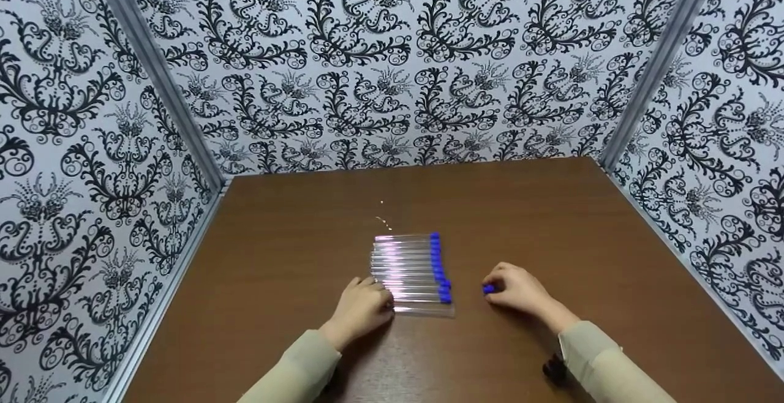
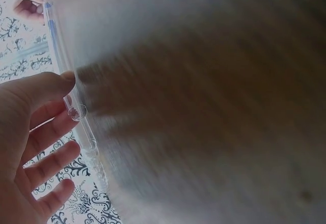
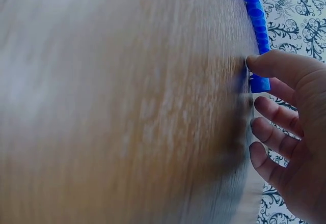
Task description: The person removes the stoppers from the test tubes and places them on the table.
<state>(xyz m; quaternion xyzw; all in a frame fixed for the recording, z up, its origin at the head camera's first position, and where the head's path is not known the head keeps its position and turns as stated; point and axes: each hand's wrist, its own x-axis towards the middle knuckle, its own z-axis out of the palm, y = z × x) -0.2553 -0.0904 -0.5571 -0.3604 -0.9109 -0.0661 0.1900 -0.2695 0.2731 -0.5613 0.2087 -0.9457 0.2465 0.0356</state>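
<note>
Your left hand (image 1: 361,305) pinches uncapped tube (image 1: 425,312) near left end — long axis runs left-right; your right hand (image 1: 517,288) pinches blue cap (image 1: 488,289) — right of bare end, apart.

Left hand (image 2: 18,132) pinching clear tube (image 2: 61,51) near its open end, thumb in front, index behind. Remaining fingers spread below tube's rim. Blue caps (image 2: 52,28), faint, along tube's far half. Right hand (image 2: 28,9) by tube's far end, contact unclear. More tube ends (image 2: 92,145) just past the rim. Scroll-pattern wallpaper (image 2: 76,198) behind tube; wood tabletop (image 2: 229,173), blurred, shadowed, right of it.
</note>
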